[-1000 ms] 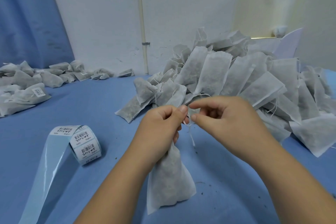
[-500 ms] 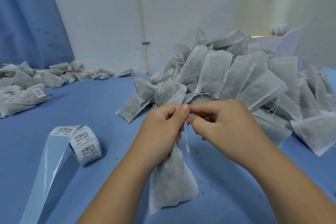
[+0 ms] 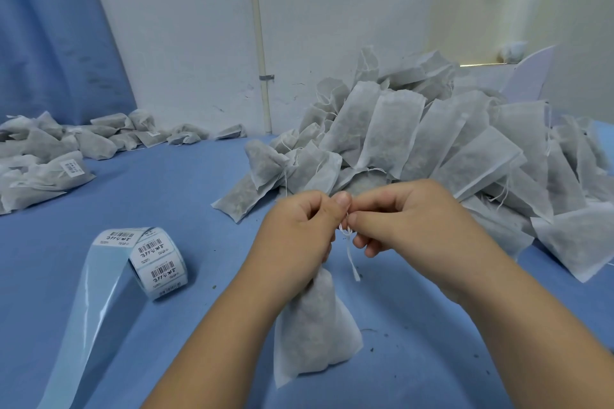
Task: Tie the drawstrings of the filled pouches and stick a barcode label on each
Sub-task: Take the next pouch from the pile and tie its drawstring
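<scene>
1. Hands meet at the middle of the view, above the blue table point(image 3: 172, 196), both closed on the same pouch.
2. The left hand point(image 3: 299, 236) has its fingers curled round the gathered neck of the filled pouch point(image 3: 312, 335), thumb tip raised beside the right index finger.
3. The right hand point(image 3: 408, 226) pinches the white drawstring point(image 3: 350, 257) between thumb and index finger, right at the neck; its other fingers are loosely curled.
4. A loose end of the drawstring hangs down between the two wrists.
5. The pouch's long axis runs roughly upright, neck up in the hands, its wide bottom end down toward the person; whether it rests on the table I cannot tell.
6. A roll of barcode labels point(image 3: 159, 262) lies on the table left of the left forearm, its backing strip point(image 3: 89, 325) trailing toward the near edge.
7. A big pile of untied pouches point(image 3: 432, 143) sits just behind the hands, and labelled pouches point(image 3: 50, 169) lie well apart at the far left.
</scene>
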The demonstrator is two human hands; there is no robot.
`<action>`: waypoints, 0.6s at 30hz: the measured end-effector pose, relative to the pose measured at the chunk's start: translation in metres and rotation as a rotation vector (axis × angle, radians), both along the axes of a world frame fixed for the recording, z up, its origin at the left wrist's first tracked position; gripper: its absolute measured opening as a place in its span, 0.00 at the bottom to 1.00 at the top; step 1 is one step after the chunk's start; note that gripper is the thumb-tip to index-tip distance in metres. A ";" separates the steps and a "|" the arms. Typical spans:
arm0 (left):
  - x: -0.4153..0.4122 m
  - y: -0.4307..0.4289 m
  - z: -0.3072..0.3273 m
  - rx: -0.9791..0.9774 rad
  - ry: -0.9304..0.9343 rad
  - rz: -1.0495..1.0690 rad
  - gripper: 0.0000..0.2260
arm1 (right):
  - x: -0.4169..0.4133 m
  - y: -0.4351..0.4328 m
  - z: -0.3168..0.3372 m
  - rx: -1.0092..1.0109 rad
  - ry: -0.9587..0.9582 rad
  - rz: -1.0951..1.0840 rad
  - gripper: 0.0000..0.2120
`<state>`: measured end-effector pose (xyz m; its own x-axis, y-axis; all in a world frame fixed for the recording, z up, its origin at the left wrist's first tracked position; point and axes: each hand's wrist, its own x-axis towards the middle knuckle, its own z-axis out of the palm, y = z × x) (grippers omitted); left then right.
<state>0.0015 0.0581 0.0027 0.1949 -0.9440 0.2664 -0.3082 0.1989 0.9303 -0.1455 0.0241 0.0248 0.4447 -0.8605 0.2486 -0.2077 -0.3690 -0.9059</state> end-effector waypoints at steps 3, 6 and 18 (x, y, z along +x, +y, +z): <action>0.000 0.000 -0.001 0.013 -0.022 0.001 0.18 | 0.001 0.000 -0.002 -0.013 0.039 -0.055 0.08; 0.002 0.000 0.000 0.027 -0.026 -0.022 0.18 | 0.001 0.000 -0.002 -0.040 0.075 -0.087 0.08; 0.008 0.003 0.004 0.159 0.088 -0.146 0.15 | 0.004 0.000 -0.006 -0.215 0.224 -0.123 0.08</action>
